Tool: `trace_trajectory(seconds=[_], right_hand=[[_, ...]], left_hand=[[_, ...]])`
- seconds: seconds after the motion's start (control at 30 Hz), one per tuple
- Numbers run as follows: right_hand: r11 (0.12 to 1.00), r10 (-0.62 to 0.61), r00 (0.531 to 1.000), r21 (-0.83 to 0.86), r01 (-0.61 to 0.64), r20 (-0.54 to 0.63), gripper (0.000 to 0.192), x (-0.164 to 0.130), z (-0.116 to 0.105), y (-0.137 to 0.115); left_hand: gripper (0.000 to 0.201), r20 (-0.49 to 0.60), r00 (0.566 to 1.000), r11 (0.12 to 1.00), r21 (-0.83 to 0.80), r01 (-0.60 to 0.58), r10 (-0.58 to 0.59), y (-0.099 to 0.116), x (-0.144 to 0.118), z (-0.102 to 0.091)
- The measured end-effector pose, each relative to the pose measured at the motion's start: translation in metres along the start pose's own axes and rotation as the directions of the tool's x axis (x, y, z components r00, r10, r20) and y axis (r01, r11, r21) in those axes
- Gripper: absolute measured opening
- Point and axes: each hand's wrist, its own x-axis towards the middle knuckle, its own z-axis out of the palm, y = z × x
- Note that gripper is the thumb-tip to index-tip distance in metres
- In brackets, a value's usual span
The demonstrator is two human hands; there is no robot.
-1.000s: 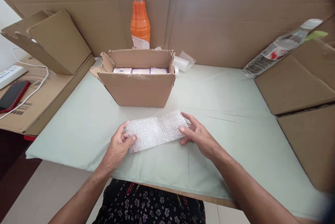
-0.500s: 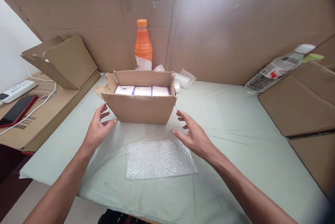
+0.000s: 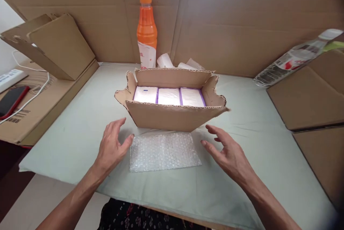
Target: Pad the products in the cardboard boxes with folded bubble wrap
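An open cardboard box [image 3: 163, 118] stands on the pale green cloth, its top edges ragged. Inside it, three white packs with purple edges [image 3: 168, 96] sit side by side in a row. A flat sheet of bubble wrap [image 3: 164, 153] lies in front of the box. My left hand [image 3: 114, 145] is open at the front left of the box, its thumb close to the left edge of the bubble wrap. On the other side my right hand [image 3: 227, 149] hovers open, to the right of the bubble wrap and below the box's right corner. Neither hand holds anything.
Behind the box stands an orange drink bottle [image 3: 146, 31], with white rolls [image 3: 165, 61] beside it. A clear bottle [image 3: 295, 58] leans on cardboard [image 3: 309, 97] at right. At left, a phone [image 3: 12, 101] and power strip [image 3: 10, 79] rest on a flat carton.
The box now sits further right and closer to me, showing more of its inside. Both hands have moved right and lower relative to the box. The view has tilted down slightly.
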Motion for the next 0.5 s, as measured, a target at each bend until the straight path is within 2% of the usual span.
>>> trace_trajectory(seconds=[0.07, 0.13, 0.2, 0.3, 0.4, 0.43, 0.5], right_hand=[[0.988, -0.092, 0.996, -0.130, 0.089, -0.020, 0.051, -0.011, 0.013, 0.004], [0.958, -0.179, 0.984, -0.230, 0.169, -0.020, 0.043, -0.018, 0.031, 0.000], [0.937, -0.259, 0.966, -0.245, 0.250, -0.005, 0.028, -0.026, 0.045, -0.010], [0.938, -0.322, 0.946, -0.126, 0.323, 0.033, 0.021, -0.042, 0.050, -0.023], [0.977, -0.213, 0.977, 0.033, 0.212, 0.012, 0.023, -0.058, 0.031, -0.031], [0.983, -0.170, 0.985, 0.071, 0.171, -0.014, 0.032, -0.062, 0.021, -0.034], [0.984, -0.130, 0.986, 0.112, 0.142, -0.103, 0.056, -0.062, -0.003, -0.046]], left_hand=[[0.043, -0.014, 0.995, 0.979, 0.180, -0.091, 0.095, -0.005, -0.020, 0.004], [0.028, -0.018, 0.985, 0.952, 0.260, -0.163, 0.173, -0.004, -0.039, 0.016], [0.013, -0.039, 0.978, 0.950, 0.249, -0.191, 0.207, 0.002, -0.054, 0.029], [0.013, -0.037, 0.980, 0.975, 0.113, -0.191, 0.197, 0.013, -0.067, 0.037], [0.009, 0.081, 0.990, 0.989, -0.108, -0.103, 0.112, 0.023, -0.070, 0.018], [0.014, 0.115, 0.989, 0.983, -0.172, -0.070, 0.090, 0.027, -0.069, 0.006], [0.042, 0.100, 0.991, 0.963, -0.262, -0.066, 0.095, 0.037, -0.059, -0.020]])
